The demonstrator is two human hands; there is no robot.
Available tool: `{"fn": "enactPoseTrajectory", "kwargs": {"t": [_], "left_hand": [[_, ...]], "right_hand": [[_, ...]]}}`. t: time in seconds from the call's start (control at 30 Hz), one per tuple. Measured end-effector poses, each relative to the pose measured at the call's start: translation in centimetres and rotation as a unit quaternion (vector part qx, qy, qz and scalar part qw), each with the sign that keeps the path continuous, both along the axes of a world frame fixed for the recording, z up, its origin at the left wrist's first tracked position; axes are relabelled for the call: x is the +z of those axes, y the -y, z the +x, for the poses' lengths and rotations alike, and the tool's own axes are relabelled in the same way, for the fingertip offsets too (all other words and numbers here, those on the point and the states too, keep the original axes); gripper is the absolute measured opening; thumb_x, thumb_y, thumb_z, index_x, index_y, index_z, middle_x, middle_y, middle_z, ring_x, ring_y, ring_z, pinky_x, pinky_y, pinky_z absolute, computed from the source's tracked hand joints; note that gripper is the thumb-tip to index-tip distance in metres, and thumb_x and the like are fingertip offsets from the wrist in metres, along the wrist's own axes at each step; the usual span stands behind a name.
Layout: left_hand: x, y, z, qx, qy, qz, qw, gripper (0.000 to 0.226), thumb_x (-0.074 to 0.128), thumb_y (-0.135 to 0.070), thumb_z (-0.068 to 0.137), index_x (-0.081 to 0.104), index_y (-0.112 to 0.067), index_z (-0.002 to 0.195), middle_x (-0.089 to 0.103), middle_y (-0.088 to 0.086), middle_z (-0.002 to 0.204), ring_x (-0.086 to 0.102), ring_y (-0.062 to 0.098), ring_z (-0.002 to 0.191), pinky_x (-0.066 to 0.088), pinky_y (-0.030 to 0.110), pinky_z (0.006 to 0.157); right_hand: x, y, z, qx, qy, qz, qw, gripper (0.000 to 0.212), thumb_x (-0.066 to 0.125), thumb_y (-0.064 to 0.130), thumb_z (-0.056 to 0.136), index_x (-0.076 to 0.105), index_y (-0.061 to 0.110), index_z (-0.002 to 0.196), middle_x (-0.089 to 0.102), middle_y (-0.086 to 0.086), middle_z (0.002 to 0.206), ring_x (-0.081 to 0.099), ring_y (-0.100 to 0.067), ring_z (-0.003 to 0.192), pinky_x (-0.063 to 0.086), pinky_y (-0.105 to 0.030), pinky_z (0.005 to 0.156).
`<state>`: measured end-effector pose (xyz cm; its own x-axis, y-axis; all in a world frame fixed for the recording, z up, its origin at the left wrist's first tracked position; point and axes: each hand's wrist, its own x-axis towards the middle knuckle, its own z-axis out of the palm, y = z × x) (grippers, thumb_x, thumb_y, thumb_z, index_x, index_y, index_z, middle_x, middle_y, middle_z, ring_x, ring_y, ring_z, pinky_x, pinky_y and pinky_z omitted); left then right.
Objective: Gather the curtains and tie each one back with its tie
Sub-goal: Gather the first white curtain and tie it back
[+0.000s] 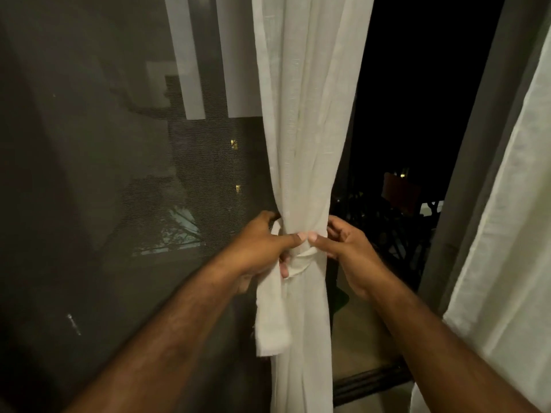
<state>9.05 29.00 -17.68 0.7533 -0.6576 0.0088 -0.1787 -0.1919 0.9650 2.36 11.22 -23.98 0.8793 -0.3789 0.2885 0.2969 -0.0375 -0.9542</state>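
Both hands work at the waist of the gathered white sheer curtain (307,144): the left hand (262,245) pinches the white fabric tie (301,260) wrapped round it, the right hand (346,248) presses a thumb beside the left's, fingers loosely curled. If either thumb lifts early, the half-made knot could slacken and the bundle spill. I count two curtains; the second white curtain (507,234) hangs untied to the right of the first.

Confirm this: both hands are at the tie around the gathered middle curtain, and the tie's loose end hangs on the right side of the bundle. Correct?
Not quite. In the head view both the left hand and right hand are at the tie around the gathered curtain, but the tie's loose end hangs on the left side of the bundle, not the right.
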Motion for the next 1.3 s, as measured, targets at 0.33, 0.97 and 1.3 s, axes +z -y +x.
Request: {"fn": "enactPoseTrajectory", "kwargs": {"t": [0.33, 0.97, 1.3], "left_hand": [[-0.7, -0.7, -4.2, -0.108, 0.004, -0.120, 0.987, 0.028, 0.065, -0.002, 0.088, 0.065, -0.010, 0.115, 0.073, 0.004, 0.110, 0.068, 0.016, 0.107, 0.053, 0.032, 0.094], [-2.3, 1.9, -2.1, 0.046, 0.334, -0.036, 0.941, 0.044, 0.059, 0.000, 0.093, 0.057, -0.014, 0.134, 0.061, 0.001, 0.129, 0.058, 0.006, 0.115, 0.042, 0.005, 0.095], [-3.3, 2.8, -3.7, 0.165, 0.516, 0.045, 0.840, 0.025, 0.066, -0.001, 0.082, 0.074, -0.008, 0.103, 0.063, 0.011, 0.084, 0.065, 0.027, 0.074, 0.043, 0.025, 0.060]], "right_hand": [[0.2, -1.7, -1.4, -0.119, -0.030, -0.024, 0.992, 0.021, 0.074, 0.007, 0.087, 0.078, 0.016, 0.106, 0.080, -0.001, 0.097, 0.077, -0.019, 0.092, 0.063, -0.043, 0.085], [-1.7, -1.3, -2.9, 0.170, 0.027, 0.347, 0.922, 0.046, 0.053, -0.011, 0.079, 0.076, 0.006, 0.114, 0.071, -0.022, 0.120, 0.073, -0.027, 0.096, 0.061, -0.032, 0.079], [-3.2, -2.8, -2.0, 0.123, 0.125, 0.336, 0.925, 0.050, 0.071, -0.003, 0.078, 0.071, 0.014, 0.125, 0.066, -0.014, 0.136, 0.068, -0.028, 0.120, 0.062, -0.039, 0.087]]}}
